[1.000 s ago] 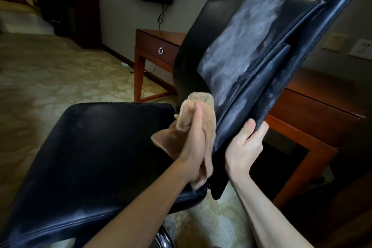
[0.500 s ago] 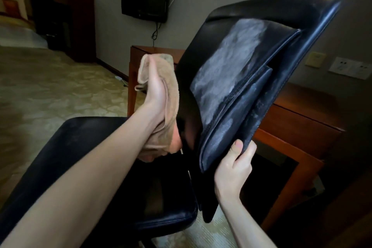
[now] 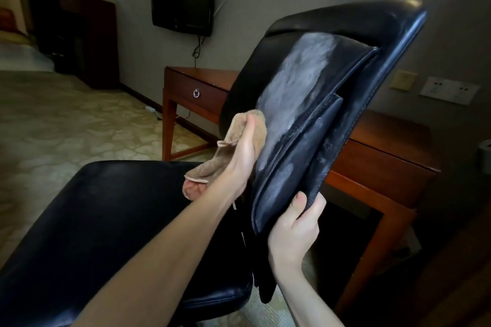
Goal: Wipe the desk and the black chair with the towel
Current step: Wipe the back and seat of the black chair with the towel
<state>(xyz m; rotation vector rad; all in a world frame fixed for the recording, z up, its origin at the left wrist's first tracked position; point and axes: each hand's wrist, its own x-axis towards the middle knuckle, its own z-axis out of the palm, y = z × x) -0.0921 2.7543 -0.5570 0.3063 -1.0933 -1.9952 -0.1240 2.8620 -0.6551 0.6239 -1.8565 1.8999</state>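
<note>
The black chair (image 3: 332,74) has its backrest tilted in front of the wooden desk (image 3: 385,146), with open carpet (image 3: 66,127) to the left. The left hand (image 3: 243,156) presses the tan terry towel (image 3: 204,171) to the backrest's left edge with straight, closed fingers; its thumb is hidden. The right hand (image 3: 292,231) grips the lower corner, thumb in front and 4 fingers hidden behind. Grey smears dull the smooth leather.

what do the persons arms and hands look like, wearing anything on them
No sleeves show anywhere up to the frame edge, so both arms are uncovered. The left hand and right hand wear no gloves, and no ring, watch or bracelet is visible. The right thumbnail looks short and unpainted.
</note>
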